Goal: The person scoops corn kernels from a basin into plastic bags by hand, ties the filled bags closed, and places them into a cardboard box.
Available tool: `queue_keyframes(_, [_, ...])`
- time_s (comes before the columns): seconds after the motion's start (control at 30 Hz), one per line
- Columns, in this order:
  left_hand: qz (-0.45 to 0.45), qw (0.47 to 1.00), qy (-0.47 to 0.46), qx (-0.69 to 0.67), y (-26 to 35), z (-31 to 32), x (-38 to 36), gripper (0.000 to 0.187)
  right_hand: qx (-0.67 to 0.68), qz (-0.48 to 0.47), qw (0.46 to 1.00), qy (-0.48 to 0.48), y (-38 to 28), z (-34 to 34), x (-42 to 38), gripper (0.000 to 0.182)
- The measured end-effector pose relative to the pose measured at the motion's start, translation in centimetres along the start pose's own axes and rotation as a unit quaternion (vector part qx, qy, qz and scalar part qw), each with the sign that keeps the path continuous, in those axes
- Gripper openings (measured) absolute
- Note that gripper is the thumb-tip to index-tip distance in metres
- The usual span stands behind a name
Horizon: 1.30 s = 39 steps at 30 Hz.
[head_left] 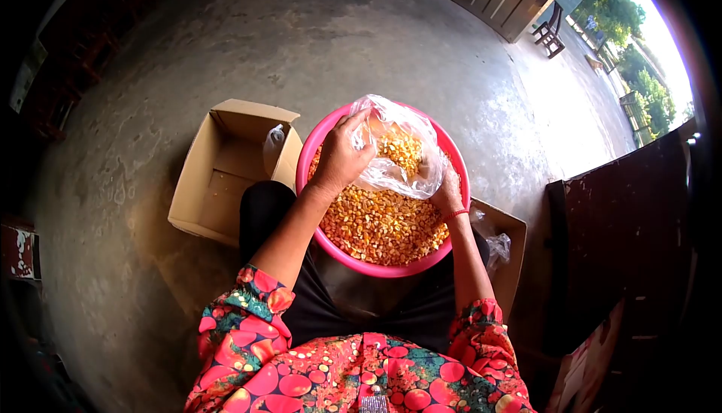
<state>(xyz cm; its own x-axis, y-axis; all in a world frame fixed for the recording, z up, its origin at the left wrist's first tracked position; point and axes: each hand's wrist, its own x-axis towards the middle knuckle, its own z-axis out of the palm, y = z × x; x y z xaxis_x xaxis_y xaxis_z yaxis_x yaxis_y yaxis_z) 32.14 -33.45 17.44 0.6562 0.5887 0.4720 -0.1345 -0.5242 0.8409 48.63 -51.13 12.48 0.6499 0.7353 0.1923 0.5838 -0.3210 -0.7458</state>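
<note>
One pink basin (pixel 383 268) sits before you, clear bag (pixel 387 177) over it. Your left hand (pixel 347 150) pinches bag's rim; your right hand's (pixel 449 189) fingers hide partly behind bag, grip unclear. Corn kernels (pixel 380 225) lie in both: step looks like bagging; next move calls for steady, open mouth.

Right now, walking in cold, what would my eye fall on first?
Probably the round, pink plastic basin at the centre, holding golden-orange corn kernels. Over them, the left hand grips a clear plastic bag with kernels inside, the right hand at its right side. Next might come the red floral shirt along the bottom edge and the open brown cardboard box left of the basin.
</note>
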Motion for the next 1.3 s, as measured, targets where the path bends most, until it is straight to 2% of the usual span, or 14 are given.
queue_keyframes(0.07, [-0.002,1.0,0.003,-0.011,0.1,-0.1,0.1,0.05,-0.106,-0.168,0.978,0.064,-0.2,0.3,-0.1,0.031])
queue_keyframes(0.1, [-0.003,1.0,0.003,-0.011,0.2,-0.3,0.0,0.05,-0.106,-0.167,0.978,0.063,-0.2,0.3,-0.2,0.031])
queue_keyframes(0.17, [-0.006,1.0,0.014,0.011,0.3,-0.5,0.0,0.05,-0.139,0.015,0.989,-0.049,-0.2,0.0,-0.5,0.033])
queue_keyframes(0.3, [-0.001,1.0,0.022,0.004,0.3,-0.7,0.1,0.05,-0.087,0.008,0.995,-0.037,0.2,0.2,-0.8,0.026])
queue_keyframes(0.37, [0.026,0.999,0.031,0.002,0.4,-0.6,0.1,0.049,0.06,-0.014,0.995,0.082,1.6,0.8,-0.2,0.023])
queue_keyframes(0.43, [0.01,1.0,0.026,-0.006,0.6,-0.7,0.1,0.05,0.331,0.013,0.937,0.108,2.0,1.3,0.9,0.021])
queue_keyframes(0.5, [-0.004,1.0,0.021,-0.014,0.6,-0.7,0.1,0.05,0.416,0.085,0.896,0.129,1.9,0.9,1.3,0.021])
queue_keyframes(0.53, [-0.006,1.0,0.02,-0.008,0.5,-0.8,0.1,0.05,0.416,0.085,0.896,0.129,1.9,0.6,1.6,0.021])
queue_keyframes(0.6, [-0.008,1.0,0.019,0.0,0.7,-0.8,0.2,0.049,0.534,0.22,0.798,0.172,1.0,-0.2,2.1,0.022])
queue_keyframes(0.63, [-0.011,1.0,0.014,-0.001,0.8,-0.8,0.1,0.05,0.534,0.221,0.798,0.171,0.7,-0.7,2.3,0.022])
queue_keyframes(0.77, [-0.016,1.0,-0.007,-0.018,-0.3,0.1,-0.2,0.052,0.685,0.149,0.708,0.086,-4.3,-3.3,3.0,0.026])
queue_keyframes(0.97, [-0.023,0.999,-0.023,-0.01,0.6,-0.1,-0.1,0.055,0.717,0.031,0.696,-0.019,-10.4,-3.3,4.0,0.026])
queue_keyframes(1.17, [0.0,0.999,-0.025,-0.03,0.3,-0.1,-0.3,0.056,0.623,0.106,0.775,0.014,-9.5,2.1,4.9,0.028])
queue_keyframes(1.3, [0.022,0.999,-0.04,-0.023,0.1,-0.1,-0.3,0.056,0.575,0.115,0.808,0.047,-8.2,3.0,5.8,0.025])
